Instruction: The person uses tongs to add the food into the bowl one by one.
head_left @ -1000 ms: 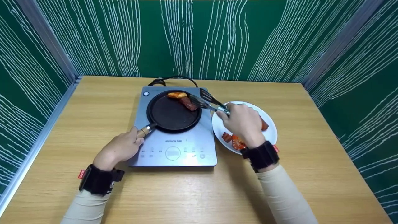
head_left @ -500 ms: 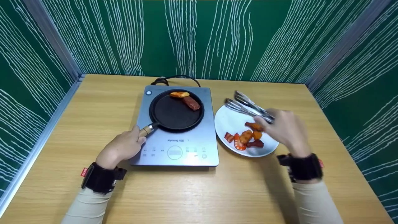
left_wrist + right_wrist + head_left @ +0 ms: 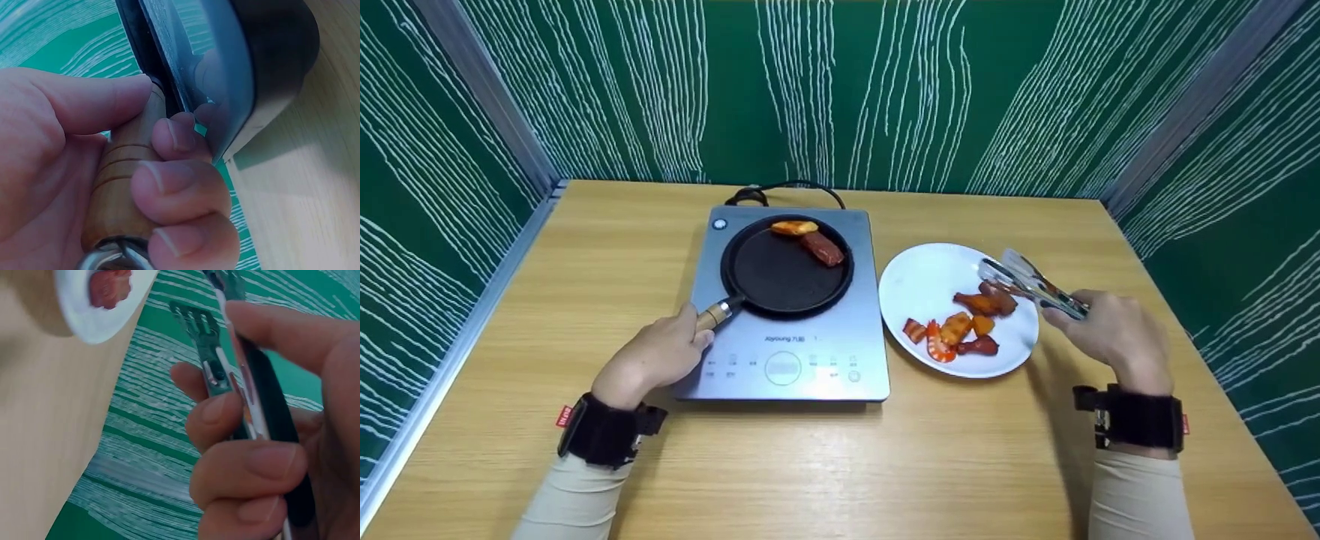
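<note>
My left hand (image 3: 656, 356) grips the wooden handle (image 3: 126, 163) of a black frying pan (image 3: 772, 277), fingers and thumb wrapped around it. At the pan's far right lie a brown slab of meat (image 3: 821, 249) and a yellow-orange piece of food (image 3: 794, 227). My right hand (image 3: 1117, 334) holds metal tongs (image 3: 1057, 298), their slotted tips slightly apart. Those tips hang over the right side of a white plate (image 3: 915, 274), with nothing seen between them. On the plate are a shrimp (image 3: 940, 345), a striped bacon piece (image 3: 914, 330), a drumstick (image 3: 979, 345) and several other pieces.
Beneath the pan is a silver induction cooker (image 3: 825, 379), its black cord (image 3: 802, 183) curling behind it. A wooden table (image 3: 840, 465) carries everything. Green walls (image 3: 885, 90) with white streaks enclose the back and sides.
My right hand has moved right with the tongs, from over the pan's right edge to the plate's right side. The left hand keeps its grip; the food in the pan stays put.
</note>
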`<state>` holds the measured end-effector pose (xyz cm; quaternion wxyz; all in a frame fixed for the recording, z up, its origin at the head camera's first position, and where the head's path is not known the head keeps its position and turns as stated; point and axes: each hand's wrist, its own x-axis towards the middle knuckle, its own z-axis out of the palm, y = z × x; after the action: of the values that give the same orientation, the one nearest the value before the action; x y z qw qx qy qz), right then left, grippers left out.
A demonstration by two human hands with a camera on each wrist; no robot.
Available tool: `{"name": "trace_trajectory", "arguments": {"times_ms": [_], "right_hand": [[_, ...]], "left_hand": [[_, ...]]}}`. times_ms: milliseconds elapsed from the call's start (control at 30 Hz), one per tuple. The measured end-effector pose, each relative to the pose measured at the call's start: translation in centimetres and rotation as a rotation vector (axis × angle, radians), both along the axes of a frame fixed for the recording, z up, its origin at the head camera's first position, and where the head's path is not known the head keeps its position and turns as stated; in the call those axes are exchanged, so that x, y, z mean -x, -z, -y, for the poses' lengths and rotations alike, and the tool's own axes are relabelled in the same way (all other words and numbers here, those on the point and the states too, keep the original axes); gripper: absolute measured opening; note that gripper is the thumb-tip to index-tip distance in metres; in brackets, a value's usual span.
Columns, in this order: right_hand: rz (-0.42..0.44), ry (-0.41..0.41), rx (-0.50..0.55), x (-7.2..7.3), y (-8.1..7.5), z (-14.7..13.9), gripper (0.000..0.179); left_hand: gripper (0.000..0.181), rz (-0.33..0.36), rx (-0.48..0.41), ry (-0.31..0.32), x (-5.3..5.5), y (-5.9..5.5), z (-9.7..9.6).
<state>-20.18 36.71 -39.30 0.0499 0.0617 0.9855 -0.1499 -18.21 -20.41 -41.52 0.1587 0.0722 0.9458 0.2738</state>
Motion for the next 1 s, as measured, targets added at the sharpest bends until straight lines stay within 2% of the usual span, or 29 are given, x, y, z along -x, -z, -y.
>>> {"name": "trace_trajectory", "arguments": {"times_ms": [133, 533, 733, 1000], "right_hand": [[0.052, 0.014, 0.011, -0.1, 0.1, -0.6, 0.075], [0.155, 0.012, -0.019, -0.2, 0.1, -1.4, 0.071], [0.170, 0.008, -0.021, -0.1, -0.2, -1.1, 0.070], [0.147, 0.009, -0.039, 0.1, 0.3, -0.3, 0.067]], "left_hand": [[0.028, -0.004, 0.006, 0.002, 0.0, -0.1, 0.0], [0.028, 0.004, -0.003, 0.000, 0.0, -0.1, 0.0], [0.035, 0.012, -0.008, -0.008, 0.0, -0.1, 0.0], [0.028, 0.010, -0.008, -0.008, 0.0, 0.0, -0.1]]}}
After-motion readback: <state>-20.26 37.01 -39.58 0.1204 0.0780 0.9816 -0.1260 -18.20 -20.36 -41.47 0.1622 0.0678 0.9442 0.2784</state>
